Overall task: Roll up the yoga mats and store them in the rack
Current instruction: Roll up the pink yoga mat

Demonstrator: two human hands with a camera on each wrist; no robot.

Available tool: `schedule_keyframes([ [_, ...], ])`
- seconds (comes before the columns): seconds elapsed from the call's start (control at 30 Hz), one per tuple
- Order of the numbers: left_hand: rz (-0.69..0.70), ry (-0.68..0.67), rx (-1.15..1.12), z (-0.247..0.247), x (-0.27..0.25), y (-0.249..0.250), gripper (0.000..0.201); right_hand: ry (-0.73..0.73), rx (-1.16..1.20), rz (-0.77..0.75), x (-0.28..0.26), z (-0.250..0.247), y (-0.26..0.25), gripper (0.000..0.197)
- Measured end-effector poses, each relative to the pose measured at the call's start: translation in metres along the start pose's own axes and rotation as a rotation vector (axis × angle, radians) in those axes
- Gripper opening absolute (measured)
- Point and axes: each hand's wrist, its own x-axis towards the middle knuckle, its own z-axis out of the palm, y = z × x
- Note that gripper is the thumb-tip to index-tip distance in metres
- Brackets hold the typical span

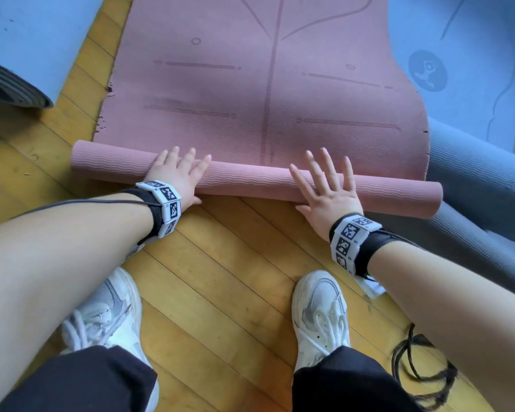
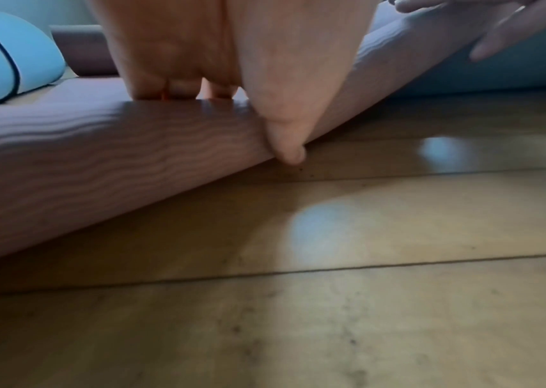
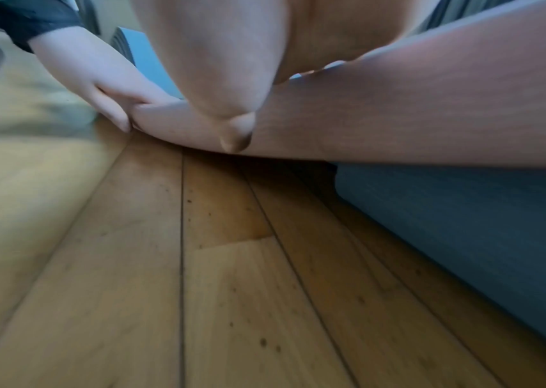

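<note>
Wooden floor (image 1: 220,263) carries everything. On it lies the pink yoga mat (image 1: 265,84), flat at the far side, with its near end wound into a roll (image 1: 250,179) that crosses in front of the person's white shoes (image 1: 320,316). Both grips are released: the left hand (image 1: 176,176) and right hand (image 1: 327,191) press flat on the roll with straight fingers, thumbs against its near side.

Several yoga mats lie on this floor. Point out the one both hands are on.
The pink mat, partly rolled: the left hand and right hand press flat on its roll. The blue mat, grey mat and rolled mat lie untouched.
</note>
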Motion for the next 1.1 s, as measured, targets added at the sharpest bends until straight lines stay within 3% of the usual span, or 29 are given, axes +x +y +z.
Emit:
schedule_keyframes([
  [0.17,0.044,0.103,0.061,-0.004,0.001,-0.005,0.069,-0.032,-0.018,0.025,-0.004,0.009,0.007,0.087],
  [0.23,0.068,0.086,0.045,-0.012,0.0,-0.011,0.067,-0.046,-0.02,0.027,0.003,0.003,0.012,0.09],
  [0.43,0.043,0.079,-0.099,-0.025,-0.008,-0.02,0.062,-0.003,-0.073,-0.025,0.006,-0.016,0.024,0.076],
  [0.6,0.091,0.116,-0.141,-0.029,-0.033,-0.018,0.056,0.139,-0.049,-0.141,-0.014,-0.029,0.048,0.073],
  [0.67,0.112,0.122,-0.177,-0.028,-0.04,-0.009,0.053,0.088,-0.051,-0.149,-0.019,-0.028,0.055,0.073],
  [0.8,0.102,0.044,-0.265,-0.02,-0.032,0.003,0.053,-0.035,-0.056,-0.131,-0.011,-0.016,0.051,0.074],
  [0.93,0.088,0.074,-0.327,-0.009,-0.024,0.005,0.059,-0.066,-0.03,-0.117,-0.001,-0.013,0.047,0.077],
  [1.1,0.134,0.108,-0.369,0.0,-0.016,0.0,0.059,-0.056,-0.008,0.071,-0.018,-0.004,0.024,0.089],
])
